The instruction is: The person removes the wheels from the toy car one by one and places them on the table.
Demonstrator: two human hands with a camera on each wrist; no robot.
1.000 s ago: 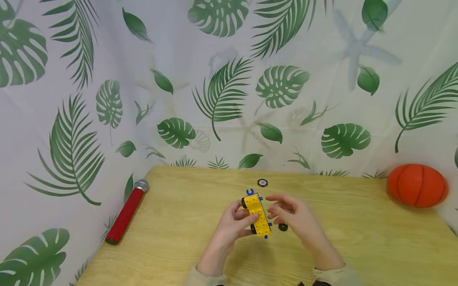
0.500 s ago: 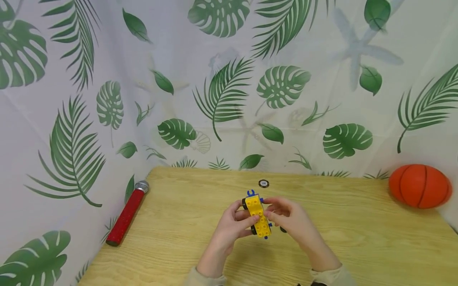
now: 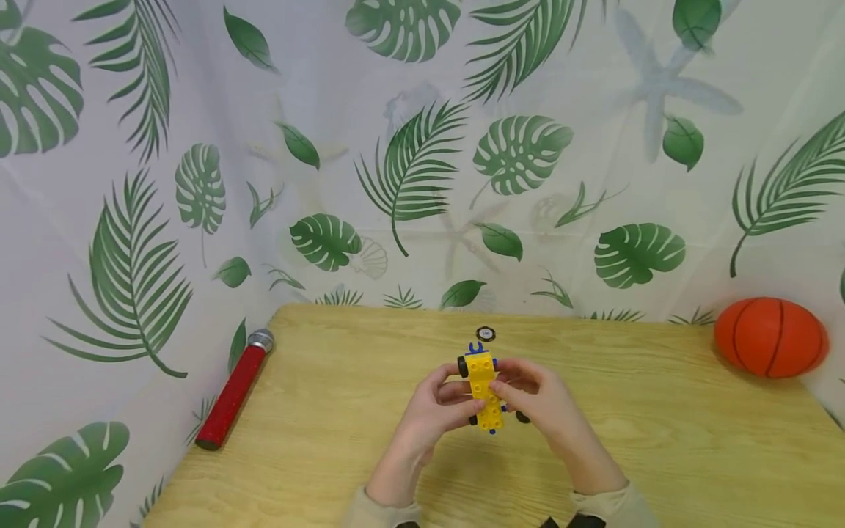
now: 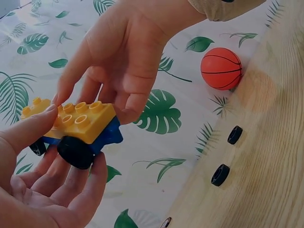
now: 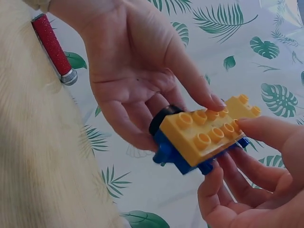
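A toy building-block car [image 3: 485, 389] with a yellow studded top and a blue base is held up in front of me between both hands. My left hand [image 3: 429, 414] grips it from the left, thumb on the studs and fingers under the side with two black wheels [image 4: 76, 152]. From the right, my right hand [image 3: 541, 396] pinches it, thumb on the yellow block and fingers curled at the blue base. On that side blue axle stubs [image 5: 205, 167] stick out bare. Two loose black wheels [image 4: 220, 175] stand on the table; in the head view one shows beside my right hand.
A round black-and-white chip [image 3: 485, 334] lies beyond the car on the wooden table [image 3: 343, 396]. Along the left edge lies a red toy microphone [image 3: 231, 392]. An orange toy basketball [image 3: 771, 337] sits at the far right. A leaf-patterned sheet [image 3: 422, 161] hangs behind.
My right hand has come in from beside the car to pinch its right side. The car has turned straighter and shifted slightly right and up.
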